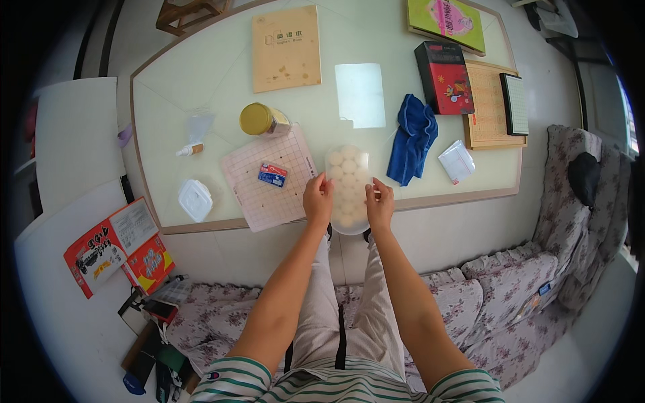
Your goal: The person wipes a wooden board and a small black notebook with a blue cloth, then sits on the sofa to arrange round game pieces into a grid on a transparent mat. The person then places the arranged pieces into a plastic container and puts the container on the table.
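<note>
A long translucent plastic container (347, 189) holds several round, pale balls and lies between my hands across the table's front edge. My left hand (318, 197) grips its left side, and my right hand (379, 201) grips its right side. Left of it, a pink gridded mat (247, 196) overhangs the edge, with a small blue and red box (273, 174) on it. At the mat's far edge lies a clear jar with a yellow lid (257, 119). A crumpled blue cloth (413, 138) lies to the right.
On the glossy table (176, 101) are a white lidded tub (195, 200), a small bottle (190, 149), an exercise book (287, 50), a folded plastic packet (456, 162), a red and black box (446, 80) and a wooden board (486, 106). Behind me stands a floral-covered sofa (448, 297).
</note>
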Motion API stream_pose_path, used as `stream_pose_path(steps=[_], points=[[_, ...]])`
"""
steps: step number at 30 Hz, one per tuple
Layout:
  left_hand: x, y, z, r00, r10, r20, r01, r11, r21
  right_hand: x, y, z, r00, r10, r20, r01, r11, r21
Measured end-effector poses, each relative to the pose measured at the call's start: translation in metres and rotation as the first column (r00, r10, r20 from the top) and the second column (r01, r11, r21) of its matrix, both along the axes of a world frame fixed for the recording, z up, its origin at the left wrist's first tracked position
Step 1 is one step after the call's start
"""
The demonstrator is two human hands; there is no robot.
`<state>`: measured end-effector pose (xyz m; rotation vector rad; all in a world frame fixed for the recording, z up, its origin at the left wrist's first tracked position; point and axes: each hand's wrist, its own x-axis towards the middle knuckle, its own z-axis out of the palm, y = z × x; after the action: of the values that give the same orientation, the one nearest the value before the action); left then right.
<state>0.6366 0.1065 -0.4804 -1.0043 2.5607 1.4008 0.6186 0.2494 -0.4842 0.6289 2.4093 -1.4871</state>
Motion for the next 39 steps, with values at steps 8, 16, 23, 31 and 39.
stream_pose_path(steps=[8,16,23,31,39], points=[[-0.007,-0.005,-0.023,0.988,-0.11,0.11,0.118,0.99,-0.073,0.012,-0.002,-0.022,0.998,-0.034,0.049,0.026,0.987,0.158],[0.009,-0.008,-0.034,0.985,-0.088,0.151,0.089,0.996,-0.004,0.013,-0.001,-0.027,0.997,-0.048,0.057,0.037,0.982,0.187],[0.003,-0.018,-0.04,0.971,-0.127,0.202,0.123,0.992,0.034,0.01,0.007,-0.027,0.986,-0.02,0.166,-0.007,0.988,0.155],[-0.006,-0.025,-0.049,0.941,-0.084,0.328,0.012,0.976,0.216,-0.008,0.011,-0.024,0.971,0.115,0.208,-0.148,0.977,0.151],[-0.025,-0.013,-0.02,0.929,-0.304,0.212,0.325,0.943,-0.071,-0.039,-0.01,-0.003,0.901,0.433,-0.008,-0.402,0.844,0.355]])
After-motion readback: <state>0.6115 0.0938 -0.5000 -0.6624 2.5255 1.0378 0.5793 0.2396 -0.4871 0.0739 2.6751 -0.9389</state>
